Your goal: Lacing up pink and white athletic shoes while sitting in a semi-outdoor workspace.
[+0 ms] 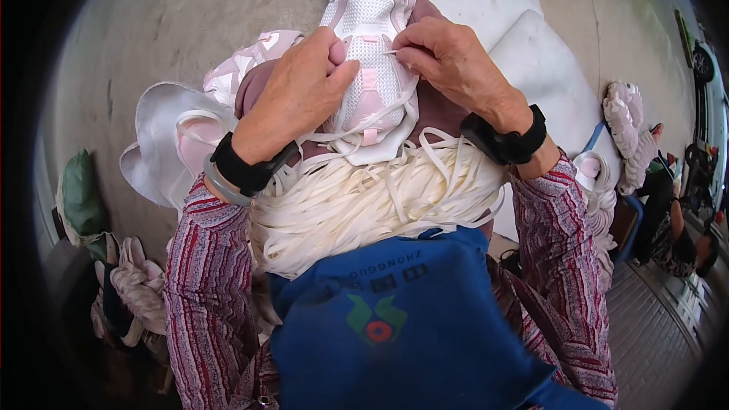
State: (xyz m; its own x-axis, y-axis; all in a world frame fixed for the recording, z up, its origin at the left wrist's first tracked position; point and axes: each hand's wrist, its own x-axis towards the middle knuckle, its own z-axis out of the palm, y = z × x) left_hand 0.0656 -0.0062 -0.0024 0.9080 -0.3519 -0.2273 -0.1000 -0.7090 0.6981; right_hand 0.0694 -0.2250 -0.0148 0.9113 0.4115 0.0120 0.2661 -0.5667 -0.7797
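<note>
A white mesh shoe upper point(370, 15) with pink and mauve trim lies over my lap, its tongue point(373, 99) facing up. My right hand point(456, 57) pinches the thin end of a white shoelace point(389, 52) over the right eyelet edge. My left hand point(304, 83) is at the left eyelet edge, thumb and fingers closed together; what they grip is hidden by the fingers. Loose lace loops trail around the lower end of the upper. Below it, a thick bundle of cream shoelaces point(364, 201) is spread across my lap, above a blue apron point(395, 319).
More pink and white uppers point(254, 61) and a white piece point(156, 144) lie at my left. White sheeting point(531, 53) covers the floor at front right. Stacked uppers point(626, 133) stand farther right, near another person point(676, 220). A green sack point(83, 193) is far left.
</note>
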